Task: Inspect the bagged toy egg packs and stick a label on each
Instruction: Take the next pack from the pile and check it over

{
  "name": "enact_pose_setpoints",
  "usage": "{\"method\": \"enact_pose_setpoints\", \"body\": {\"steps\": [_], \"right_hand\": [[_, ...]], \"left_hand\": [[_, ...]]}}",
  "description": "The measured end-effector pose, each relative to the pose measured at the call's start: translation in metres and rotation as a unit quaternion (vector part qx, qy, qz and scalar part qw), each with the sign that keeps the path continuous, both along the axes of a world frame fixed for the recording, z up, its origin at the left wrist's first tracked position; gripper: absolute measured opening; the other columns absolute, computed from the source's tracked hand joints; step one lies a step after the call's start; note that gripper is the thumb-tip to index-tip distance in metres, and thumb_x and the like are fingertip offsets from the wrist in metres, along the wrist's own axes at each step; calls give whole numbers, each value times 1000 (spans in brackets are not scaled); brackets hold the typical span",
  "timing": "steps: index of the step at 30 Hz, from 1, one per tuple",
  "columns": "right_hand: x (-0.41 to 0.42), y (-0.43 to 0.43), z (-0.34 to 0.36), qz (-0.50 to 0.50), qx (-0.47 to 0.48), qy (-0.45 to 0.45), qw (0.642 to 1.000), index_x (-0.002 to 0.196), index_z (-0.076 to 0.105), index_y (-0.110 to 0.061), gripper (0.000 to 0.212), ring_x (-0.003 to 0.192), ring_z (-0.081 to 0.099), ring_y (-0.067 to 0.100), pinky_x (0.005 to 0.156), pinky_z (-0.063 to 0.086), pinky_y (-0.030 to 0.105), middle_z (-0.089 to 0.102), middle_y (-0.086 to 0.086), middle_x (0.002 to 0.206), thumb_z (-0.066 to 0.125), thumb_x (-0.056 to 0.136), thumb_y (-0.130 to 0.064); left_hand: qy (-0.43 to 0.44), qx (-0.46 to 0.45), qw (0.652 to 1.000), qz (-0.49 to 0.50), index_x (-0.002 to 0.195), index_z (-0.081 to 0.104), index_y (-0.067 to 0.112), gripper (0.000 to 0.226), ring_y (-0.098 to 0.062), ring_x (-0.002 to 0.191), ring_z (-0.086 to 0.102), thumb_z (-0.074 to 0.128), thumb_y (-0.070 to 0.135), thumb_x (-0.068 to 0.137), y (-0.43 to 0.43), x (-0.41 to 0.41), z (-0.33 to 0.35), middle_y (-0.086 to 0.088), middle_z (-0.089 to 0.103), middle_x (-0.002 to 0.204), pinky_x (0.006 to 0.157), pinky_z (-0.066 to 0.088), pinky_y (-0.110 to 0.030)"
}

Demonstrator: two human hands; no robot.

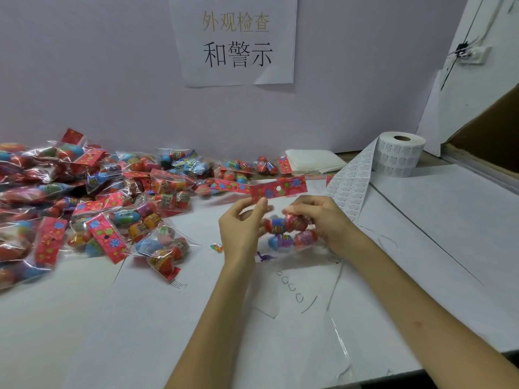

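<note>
I hold one bagged toy egg pack (289, 230) above the middle of the table, its red flowered header card (278, 189) pointing away from me. My left hand (241, 228) grips the pack's left side, thumb up near the card. On the right side my right hand (323, 217) curls its fingers round the eggs. The pack shows red, blue and purple eggs inside clear film. A large pile of the same egg packs (92, 200) covers the left of the table. A roll of white labels (398, 154) stands at the back right, its strip (351, 186) trailing towards my right hand.
A stack of white sheets (314, 160) lies at the back beside the roll. A paper sign (236, 40) hangs on the wall behind. Cardboard (488, 130) leans at the far right. A small coloured toy bit (216, 247) and a purple figure (264, 256) lie on the white table (168, 318).
</note>
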State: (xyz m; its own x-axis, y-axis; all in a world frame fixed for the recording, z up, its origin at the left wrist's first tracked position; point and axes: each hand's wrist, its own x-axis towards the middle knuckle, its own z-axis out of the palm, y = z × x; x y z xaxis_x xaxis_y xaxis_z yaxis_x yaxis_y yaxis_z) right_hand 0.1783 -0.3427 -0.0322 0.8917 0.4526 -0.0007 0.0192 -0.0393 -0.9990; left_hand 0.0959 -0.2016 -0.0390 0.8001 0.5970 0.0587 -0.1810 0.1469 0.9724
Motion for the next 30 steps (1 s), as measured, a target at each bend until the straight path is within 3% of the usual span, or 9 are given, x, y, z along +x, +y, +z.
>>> {"method": "enact_pose_setpoints", "body": {"steps": [3, 5, 10, 14, 18, 21, 26, 28, 30], "right_hand": [[5, -3, 2, -118, 20, -20, 993, 76, 73, -16, 12, 61, 63, 10, 53, 56, 28, 67, -4, 63, 77, 88, -19], [7, -8, 4, -145, 46, -31, 988, 82, 73, -14, 10, 66, 66, 9, 53, 58, 30, 68, -4, 67, 78, 87, -22], [4, -10, 8, 89, 123, -37, 988, 126, 65, -5, 37, 114, 68, 32, 91, 60, 43, 71, 15, 121, 68, 94, -22], [3, -12, 9, 144, 112, -73, 981, 118, 72, -13, 25, 115, 69, 29, 91, 58, 35, 71, 13, 122, 62, 96, -17], [18, -26, 5, 7, -70, -208, 976, 96, 77, -25, 24, 94, 71, 14, 81, 53, 26, 78, -4, 99, 70, 90, -3], [28, -45, -3, 45, -286, -251, 924, 96, 76, -39, 22, 106, 61, -2, 93, 47, 25, 70, -19, 109, 81, 81, -23], [32, -54, -7, 107, -369, -188, 904, 112, 70, -42, 47, 124, 50, -4, 104, 38, 21, 57, -23, 132, 91, 70, -39], [32, -51, -9, 98, -372, -187, 904, 114, 69, -41, 49, 124, 48, -3, 99, 35, 16, 55, -22, 132, 91, 71, -38], [32, -50, -10, 87, -361, -190, 909, 113, 70, -39, 48, 122, 50, -2, 95, 34, 14, 56, -21, 129, 92, 71, -35]], "left_hand": [[-20, 108, 992, 66, 102, 73, 19, 13, -2, 87, 71, 75, 28, 93, 7, 1, -1, 6, 75, 96, 71, 54, -12], [-28, 122, 992, 24, 106, 72, 19, 18, -6, 92, 71, 74, 33, 94, 5, 1, 1, 5, 75, 101, 73, 54, -16], [-19, 125, 988, -92, 123, 64, 25, 39, -1, 102, 69, 77, 39, 89, -10, 2, 0, 10, 72, 113, 82, 57, -19], [7, 57, 998, -15, 113, 59, 26, 26, -13, 93, 72, 75, 24, 93, 3, 6, -5, 2, 71, 105, 77, 61, -28], [72, 96, 993, 23, 119, 50, 29, 36, -6, 90, 65, 74, 28, 92, 12, 7, -12, 15, 61, 97, 74, 53, -24], [120, 151, 981, 33, 118, 46, 27, 37, -5, 85, 62, 73, 30, 92, 16, 8, -16, 8, 62, 99, 68, 48, -21], [153, 212, 964, 51, 151, 28, 18, 81, -27, 116, 61, 78, 24, 88, 13, 6, -13, -9, 56, 138, 103, 51, -39], [149, 277, 945, 95, 160, 19, 15, 93, -26, 141, 44, 79, 24, 89, 11, 4, -13, -9, 38, 158, 117, 39, -38], [123, 329, 926, 137, 159, 24, 13, 87, -21, 145, 37, 77, 20, 90, 10, 2, -9, -6, 34, 160, 118, 34, -28]]}}
